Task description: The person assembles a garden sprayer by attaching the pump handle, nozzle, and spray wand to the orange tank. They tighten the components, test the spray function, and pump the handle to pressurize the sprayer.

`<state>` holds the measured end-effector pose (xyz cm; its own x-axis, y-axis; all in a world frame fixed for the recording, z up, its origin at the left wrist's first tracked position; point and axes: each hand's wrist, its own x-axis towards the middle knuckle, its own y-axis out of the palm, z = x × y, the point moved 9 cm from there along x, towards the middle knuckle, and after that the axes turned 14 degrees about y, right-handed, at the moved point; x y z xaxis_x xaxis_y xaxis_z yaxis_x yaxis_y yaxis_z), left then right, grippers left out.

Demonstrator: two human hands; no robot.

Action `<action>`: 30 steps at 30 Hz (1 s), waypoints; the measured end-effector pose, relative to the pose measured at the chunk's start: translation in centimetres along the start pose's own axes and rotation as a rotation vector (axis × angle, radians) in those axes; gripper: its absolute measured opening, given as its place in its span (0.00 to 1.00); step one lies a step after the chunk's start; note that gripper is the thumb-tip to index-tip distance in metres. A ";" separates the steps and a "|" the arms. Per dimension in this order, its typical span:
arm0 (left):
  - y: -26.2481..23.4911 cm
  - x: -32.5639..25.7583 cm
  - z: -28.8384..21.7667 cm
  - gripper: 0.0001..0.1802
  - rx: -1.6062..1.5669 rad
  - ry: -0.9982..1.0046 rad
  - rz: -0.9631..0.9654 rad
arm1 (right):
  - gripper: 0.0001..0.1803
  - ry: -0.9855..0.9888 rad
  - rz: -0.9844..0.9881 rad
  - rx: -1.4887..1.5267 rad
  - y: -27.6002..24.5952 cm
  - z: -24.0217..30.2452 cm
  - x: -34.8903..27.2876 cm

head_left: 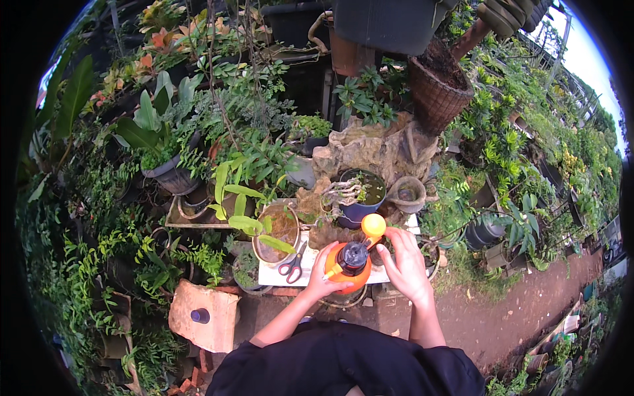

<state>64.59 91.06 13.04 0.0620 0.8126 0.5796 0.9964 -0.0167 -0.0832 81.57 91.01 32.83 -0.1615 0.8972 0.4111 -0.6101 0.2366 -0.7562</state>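
An orange spray bottle (351, 290) with a black top (353, 256) stands upright in front of my body, over the white tabletop. My left hand (323, 277) is closed around its left side, near a small yellow-orange nozzle. A round yellow-orange knob (373, 226) sticks up on the far side of the top. Beside this knob is my right hand (406, 267), its thumb and fingers apart, the fingertips at the knob's right edge; whether they touch it I cannot tell. Left of the bottle, scissors (290, 268) with dark red and black handles lie on the white tabletop (272, 274).
A round pot with a leafy plant (277, 228) stands behind the scissors. Further back are a dark blue pot (360, 212) with a pale-rooted plant, a small stone vessel (407, 193) and a rough rock piece (370, 145). A tan board (205, 313) lies at lower left.
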 end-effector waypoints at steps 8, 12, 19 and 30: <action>0.1 0.1 0.3 0.62 0.013 -0.064 0.026 | 0.42 0.174 0.893 0.110 4.5 0.2 -3.9; 0.1 0.2 0.1 0.59 -0.012 -0.059 -0.031 | 0.39 0.211 0.751 0.461 2.4 -0.1 -3.1; 0.1 0.3 0.0 0.59 -0.038 -0.050 -0.034 | 0.28 -0.171 0.176 -0.041 3.0 0.3 1.1; 0.8 0.0 0.2 0.63 -0.209 -0.104 -0.005 | 0.20 0.090 0.289 0.071 1.0 -1.2 0.6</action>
<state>65.41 91.11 12.80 0.0615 0.8685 0.4918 0.9877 -0.1240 0.0956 81.75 92.20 31.69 -0.2686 0.9538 0.1349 -0.6017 -0.0568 -0.7967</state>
